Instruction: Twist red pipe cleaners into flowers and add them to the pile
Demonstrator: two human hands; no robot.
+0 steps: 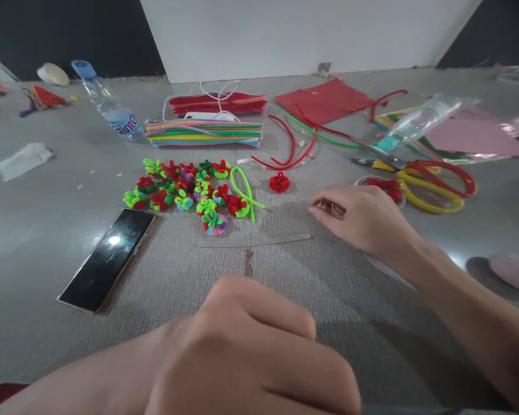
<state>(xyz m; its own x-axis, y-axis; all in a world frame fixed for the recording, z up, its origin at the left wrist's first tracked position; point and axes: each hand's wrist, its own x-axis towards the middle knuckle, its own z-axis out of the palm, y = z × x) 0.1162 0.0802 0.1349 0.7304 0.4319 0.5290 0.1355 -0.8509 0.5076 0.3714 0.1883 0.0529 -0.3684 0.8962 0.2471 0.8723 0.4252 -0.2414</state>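
Observation:
My left hand [251, 351] is closed in the near foreground, its curled fingers turned away so that anything inside is hidden. Farther right, my right hand [363, 216] hovers over or rests on the table, thumb and forefinger tips nearly together; no object shows between them. Left of its fingertips lies a small red pipe-cleaner flower [279, 183]. A looped light-green pipe cleaner [243, 193] is beside a cluster of red, green and multicoloured pipe-cleaner flowers [185, 187]. A thin grey strip [259, 240] lies on the table between my hands.
A phone [108, 259] lies at left, with a water bottle [112, 106] behind. Pipe-cleaner bundles [205, 134], loose red pipe cleaners [292, 144] and a red sheet [324, 101] are at the back. Scissors [432, 184] and a clear bottle [424, 121] are right; a pinkish rounded object [514, 272] sits nearer.

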